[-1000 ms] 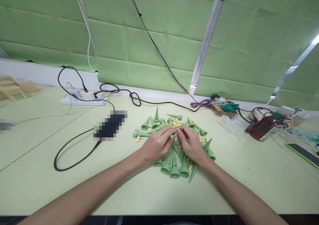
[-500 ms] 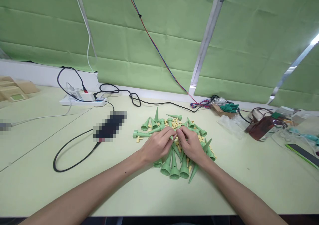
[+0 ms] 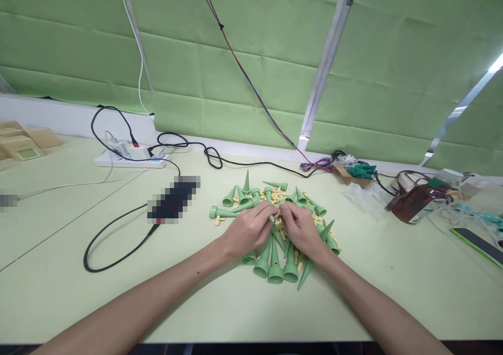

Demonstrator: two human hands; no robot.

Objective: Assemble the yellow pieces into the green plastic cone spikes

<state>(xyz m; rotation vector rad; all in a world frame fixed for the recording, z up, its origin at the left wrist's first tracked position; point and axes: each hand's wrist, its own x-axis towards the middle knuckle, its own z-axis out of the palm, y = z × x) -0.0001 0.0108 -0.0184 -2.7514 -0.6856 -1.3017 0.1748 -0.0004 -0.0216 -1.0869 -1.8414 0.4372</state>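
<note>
"Two hands, nearly fingertip to fingertip — what's in them?"

"The left hand (image 3: 249, 225) is closed on a green cone (image 3: 271, 218), one end showing at the fingers. The right hand (image 3: 302, 228) has its thumb and forefinger drawn in just beside it; whether they grip something, I can't tell."

"What has changed over the last second?"

"Hardly anything. The fingertips look a shade farther apart, and the held cone is in much the same spot, over the middle of the pile. I'd judge the same piece is being worked."

"And around the hands?"

"Loose cones (image 3: 275, 272) ring them, several with wide mouths toward the person. Yellow fittings (image 3: 218, 221) are scattered among them — none looks shifted."

"Farther out?"

"Left, a dark blurred-out device (image 3: 173, 199) on a cable, with a white power strip (image 3: 102, 159) behind it. Well to the right, a brown bottle (image 3: 412, 204). All on one pale table (image 3: 377, 308)."
</note>
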